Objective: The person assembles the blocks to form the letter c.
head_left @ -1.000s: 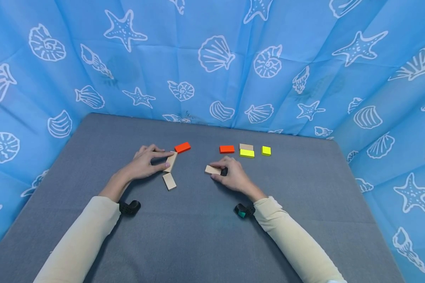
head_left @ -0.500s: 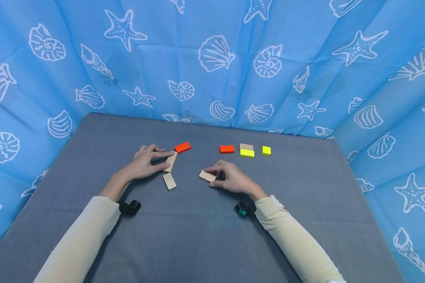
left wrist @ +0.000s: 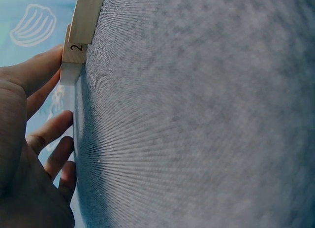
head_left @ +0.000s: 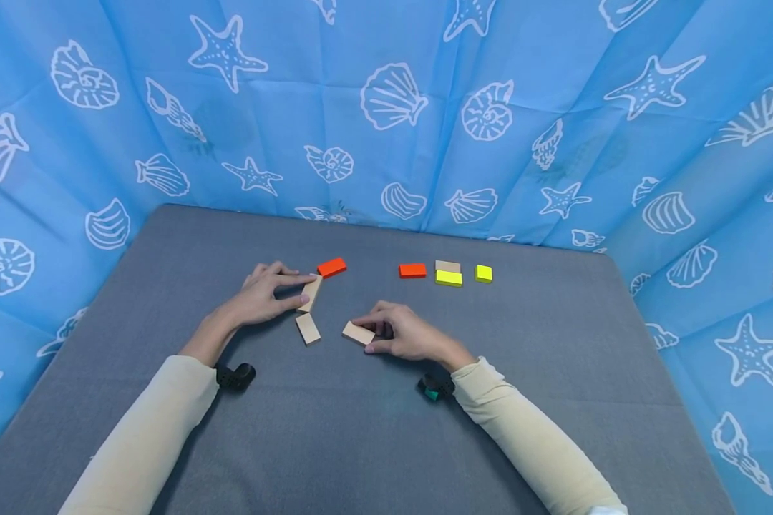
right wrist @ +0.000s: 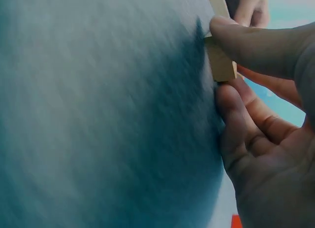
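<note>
In the head view my left hand holds a plain wooden block, index finger at its far end and thumb near its close end. A second wooden block lies at an angle just in front of it, their corners meeting. On the left wrist view the held block carries a dark mark like a 2, partly behind the nearer block. My right hand pinches another wooden block between thumb and fingers, to the right of that pair. The right wrist view shows this block's end under the thumb.
A red block sits right beyond the left hand's block. Farther right stand another red block, a wooden block behind a yellow block, and a small yellow block. A blue shell-print curtain hangs behind the grey table.
My right hand has brought its wooden block leftward and a little closer to me, turning it slightly on the way. The left hand and its block have stayed in place.
</note>
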